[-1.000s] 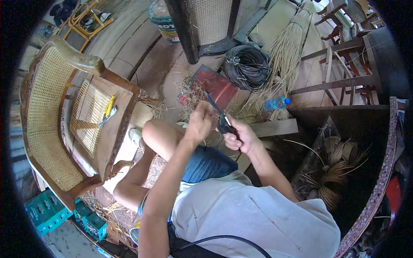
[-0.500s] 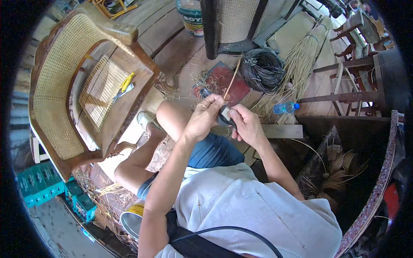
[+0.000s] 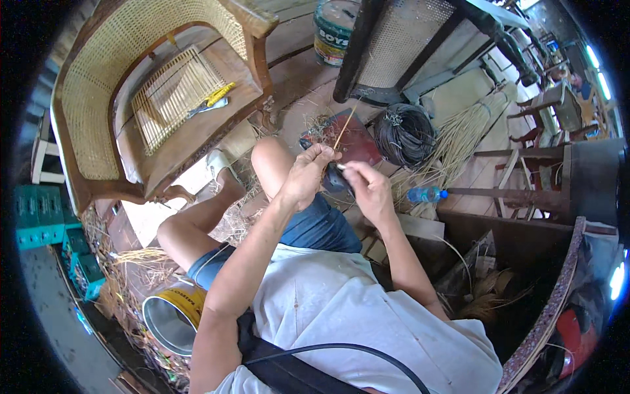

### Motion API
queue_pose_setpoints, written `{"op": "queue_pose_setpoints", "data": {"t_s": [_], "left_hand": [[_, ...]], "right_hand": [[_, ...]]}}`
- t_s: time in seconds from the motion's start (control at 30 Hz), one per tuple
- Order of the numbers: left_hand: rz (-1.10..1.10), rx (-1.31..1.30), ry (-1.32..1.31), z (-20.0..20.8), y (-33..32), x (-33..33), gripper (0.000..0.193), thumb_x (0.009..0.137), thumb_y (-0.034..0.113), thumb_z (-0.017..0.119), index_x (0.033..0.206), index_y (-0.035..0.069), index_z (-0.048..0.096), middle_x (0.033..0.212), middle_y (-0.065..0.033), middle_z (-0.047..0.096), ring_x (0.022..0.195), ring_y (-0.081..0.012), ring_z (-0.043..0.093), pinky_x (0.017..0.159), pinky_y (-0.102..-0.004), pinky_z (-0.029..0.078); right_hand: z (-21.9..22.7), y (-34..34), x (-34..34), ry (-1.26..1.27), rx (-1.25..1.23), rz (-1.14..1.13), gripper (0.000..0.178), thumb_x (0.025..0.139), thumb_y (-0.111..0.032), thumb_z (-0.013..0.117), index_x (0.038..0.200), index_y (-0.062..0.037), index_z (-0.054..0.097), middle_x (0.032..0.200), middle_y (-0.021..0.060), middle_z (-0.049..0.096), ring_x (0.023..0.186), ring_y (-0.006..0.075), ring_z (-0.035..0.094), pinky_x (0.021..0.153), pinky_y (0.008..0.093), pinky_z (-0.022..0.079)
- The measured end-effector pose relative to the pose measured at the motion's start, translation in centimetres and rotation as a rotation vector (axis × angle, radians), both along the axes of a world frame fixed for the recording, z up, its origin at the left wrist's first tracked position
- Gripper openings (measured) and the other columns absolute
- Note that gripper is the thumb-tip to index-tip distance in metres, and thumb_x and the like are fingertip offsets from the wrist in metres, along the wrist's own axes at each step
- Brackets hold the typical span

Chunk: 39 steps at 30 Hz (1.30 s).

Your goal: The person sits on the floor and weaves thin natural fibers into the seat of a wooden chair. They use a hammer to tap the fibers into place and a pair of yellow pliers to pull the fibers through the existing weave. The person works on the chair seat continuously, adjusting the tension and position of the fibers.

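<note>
My left hand point(image 3: 306, 176) is closed around a thin cane strip point(image 3: 342, 129), which sticks up and away from its fingertips. Close by on the right, my right hand point(image 3: 371, 192) is closed in a pinch, slightly blurred. A small pale piece shows at its fingertips, too small to make out. Beneath both hands a black pad point(image 3: 336, 180) lies over my thigh, partly hidden by the left hand. Past the strip, a dark red board point(image 3: 354, 146) with fibre scraps rests on the floor.
A wooden armchair point(image 3: 88, 141) with woven cane stands left, a yellow-handled cutter point(image 3: 220, 95) on its seat. A black coil point(image 3: 403, 134), a bundle of cane point(image 3: 469, 134) and a water bottle point(image 3: 428, 194) lie ahead right. An open yellow can point(image 3: 187, 299) sits lower left.
My right hand has turned and drawn slightly back from the left, its fingers blurred. The left hand keeps its hold on the cane strip. The whole view has shifted and tilted.
</note>
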<state>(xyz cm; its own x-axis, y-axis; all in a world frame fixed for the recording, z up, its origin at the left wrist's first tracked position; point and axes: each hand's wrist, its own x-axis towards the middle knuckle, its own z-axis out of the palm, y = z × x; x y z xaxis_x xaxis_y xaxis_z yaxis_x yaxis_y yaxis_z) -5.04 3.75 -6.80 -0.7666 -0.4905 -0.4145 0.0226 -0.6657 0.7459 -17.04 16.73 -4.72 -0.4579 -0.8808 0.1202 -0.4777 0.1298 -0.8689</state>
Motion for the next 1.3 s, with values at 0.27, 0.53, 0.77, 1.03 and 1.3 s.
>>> {"op": "queue_pose_setpoints", "data": {"t_s": [0.27,0.53,0.77,1.03,1.3], "left_hand": [[0.068,-0.072,0.064,0.8,0.3,-0.1,0.015,0.101,0.019,0.048,0.1,0.008,0.058,0.096,0.0008,0.061,0.074,-0.0064,0.052,0.059,-0.0222,0.044],[0.04,-0.526,0.033,-0.1,1.5,-0.5,0.017,0.1,0.015,0.048,0.091,0.004,0.057,0.083,0.0026,0.052,0.08,-0.0068,0.046,0.072,-0.024,0.042],[0.202,-0.99,-0.284,3.2,-2.3,1.4,0.016,0.096,0.02,0.057,0.093,0.005,0.062,0.076,-0.009,0.062,0.07,-0.0145,0.058,0.065,-0.0323,0.048],[-0.261,-1.372,-0.273,10.3,-0.7,3.3,0.026,0.089,0.03,0.064,0.106,0.01,0.067,0.088,-0.0124,0.07,0.08,-0.0288,0.069,0.072,-0.0382,0.053],[0.024,-1.75,-0.752,15.1,-9.7,20.9,0.028,0.079,0.013,0.063,0.106,0.016,0.068,0.1,-0.0138,0.069,0.093,-0.0318,0.066,0.08,-0.039,0.054]], "right_hand": [[3.1,0.0,-2.8,-0.135,0.151,0.209,0.017,0.095,-0.007,0.05,0.102,-0.0014,0.065,0.091,0.0094,0.062,0.074,0.0154,0.065,0.067,0.0271,0.052],[0.9,0.1,-0.6,-1.026,0.317,0.101,0.028,0.098,-0.031,0.053,0.104,-0.0034,0.057,0.077,0.0065,0.06,0.052,0.014,0.056,0.043,0.0266,0.046],[0.2,2.6,-2.2,-1.11,0.28,0.202,0.042,0.1,-0.046,0.043,0.101,-0.0062,0.059,0.066,0.0044,0.056,0.042,0.0078,0.043,0.036,0.0222,0.033],[3.6,-1.0,0.0,-1.512,-0.235,0.149,0.046,0.099,-0.047,0.043,0.123,-0.0088,0.05,0.092,0.0141,0.065,0.061,0.02,0.064,0.039,0.0227,0.039],[3.7,1.8,-16.4,-1.025,-0.566,-0.49,0.026,0.098,-0.031,0.041,0.097,-0.0104,0.056,0.077,0.0028,0.061,0.058,0.0087,0.054,0.039,0.0201,0.039]]}}
